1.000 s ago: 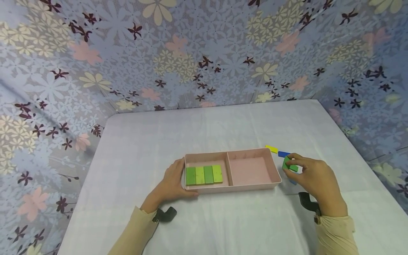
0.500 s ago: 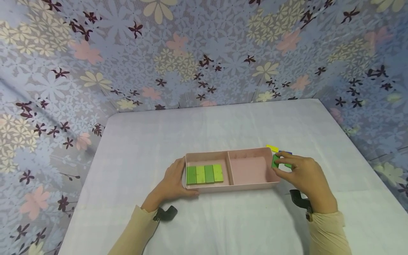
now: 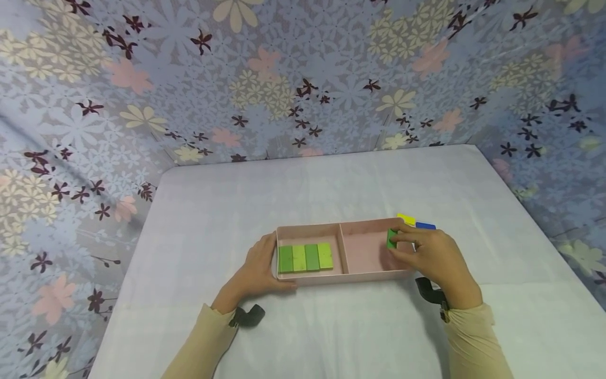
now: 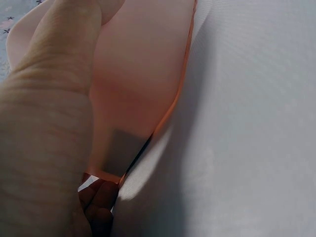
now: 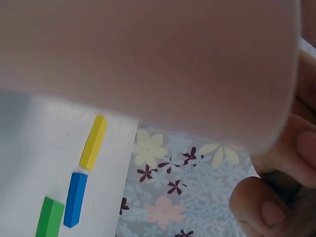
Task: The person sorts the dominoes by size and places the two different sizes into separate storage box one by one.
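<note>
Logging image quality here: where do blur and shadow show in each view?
Head: pink box fairly sharp, soft shadow on the white cloth beside the right sleeve; left wrist: shadow band on the cloth along the box's edge; right wrist: box wall blurred across the top, yellow block and blue block clearer.

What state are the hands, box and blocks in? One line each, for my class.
Box: open-topped, flat on the table, left compartment partly filled
Four blocks: lying side by side in the left compartment
Held block: pinched, above or inside the right compartment
Left hand: gripping the box's left end
Right hand: pinching the held block
Yellow block: lying on the table
Blue block: lying on the table
Loose green block: lying on the table
</note>
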Motion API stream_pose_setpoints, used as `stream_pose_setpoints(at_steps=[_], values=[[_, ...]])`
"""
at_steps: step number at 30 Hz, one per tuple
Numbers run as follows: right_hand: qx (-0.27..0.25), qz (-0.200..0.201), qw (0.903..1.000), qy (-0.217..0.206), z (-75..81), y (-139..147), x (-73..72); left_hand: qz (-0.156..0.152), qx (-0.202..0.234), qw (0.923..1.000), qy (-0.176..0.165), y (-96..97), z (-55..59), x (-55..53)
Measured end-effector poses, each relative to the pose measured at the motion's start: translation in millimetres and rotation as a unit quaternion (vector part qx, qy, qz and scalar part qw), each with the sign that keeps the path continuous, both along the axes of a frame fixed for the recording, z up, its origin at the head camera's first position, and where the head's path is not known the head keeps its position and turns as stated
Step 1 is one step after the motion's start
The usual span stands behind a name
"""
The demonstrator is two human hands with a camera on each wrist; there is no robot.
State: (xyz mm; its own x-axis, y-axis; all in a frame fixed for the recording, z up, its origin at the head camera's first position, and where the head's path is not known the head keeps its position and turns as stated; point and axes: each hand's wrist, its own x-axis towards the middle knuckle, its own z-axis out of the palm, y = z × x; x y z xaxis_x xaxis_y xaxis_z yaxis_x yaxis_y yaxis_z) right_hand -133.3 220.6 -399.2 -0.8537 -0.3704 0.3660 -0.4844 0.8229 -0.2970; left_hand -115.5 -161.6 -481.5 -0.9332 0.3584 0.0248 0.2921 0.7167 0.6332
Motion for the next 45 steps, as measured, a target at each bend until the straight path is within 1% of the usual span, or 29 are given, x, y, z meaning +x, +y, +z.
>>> stream_pose_setpoints(at_steps=[3, 6, 12, 19, 23, 26, 29, 33, 36, 38, 43, 45], values=[[-0.005, 0.007, 0.9999, -0.011, -1.3, -4, -1.9, 0.005, 0.001, 1.0000, -0.002, -0.7, 0.6, 0.2], [-0.005, 0.012, 0.9994, -0.032, -2.8, -9, -3.5, 0.008, 0.005, 0.9999, -0.007, -1.2, 1.5, 0.4], [-0.007, 0.022, 0.9981, -0.057, -5.2, -18, -4.8, 0.000, -0.003, 1.0000, -0.004, -1.0, 1.8, 0.1], [0.020, 0.045, 0.9953, -0.083, -7.7, -30, -6.7, 0.001, -0.009, 0.9999, -0.008, -1.1, 1.2, 0.4], [0.026, 0.059, 0.9934, -0.095, -10.8, -38, -7.7, 0.000, -0.007, 0.9999, -0.012, -0.7, 1.7, 0.5], [0.029, 0.073, 0.9912, -0.106, -13.0, -43, -9.7, -0.002, -0.006, 1.0000, -0.007, -0.8, 1.1, -0.3], [0.033, 0.093, 0.9898, -0.102, -15.4, -48, -13.1, -0.003, -0.005, 1.0000, -0.004, -0.9, 0.3, -0.9], [0.027, 0.127, 0.9886, -0.077, -18.2, -54, -17.4, -0.001, -0.010, 0.9999, -0.005, -1.4, 0.2, -1.0], [0.019, 0.142, 0.9875, -0.066, -20.1, -59, -19.1, -0.002, -0.011, 0.9999, -0.006, -1.5, 0.0, -1.0], [0.021, 0.143, 0.9870, -0.071, -20.8, -62, -19.6, -0.001, -0.009, 1.0000, -0.003, -1.1, -0.7, -1.2], [0.035, 0.123, 0.9849, -0.116, -22.0, -68, -18.8, 0.005, -0.007, 1.0000, 0.003, -0.5, -2.1, -1.6], [0.037, 0.115, 0.9838, -0.133, -21.6, -70, -17.8, 0.006, -0.007, 1.0000, 0.001, -0.3, -2.4, -1.4]])
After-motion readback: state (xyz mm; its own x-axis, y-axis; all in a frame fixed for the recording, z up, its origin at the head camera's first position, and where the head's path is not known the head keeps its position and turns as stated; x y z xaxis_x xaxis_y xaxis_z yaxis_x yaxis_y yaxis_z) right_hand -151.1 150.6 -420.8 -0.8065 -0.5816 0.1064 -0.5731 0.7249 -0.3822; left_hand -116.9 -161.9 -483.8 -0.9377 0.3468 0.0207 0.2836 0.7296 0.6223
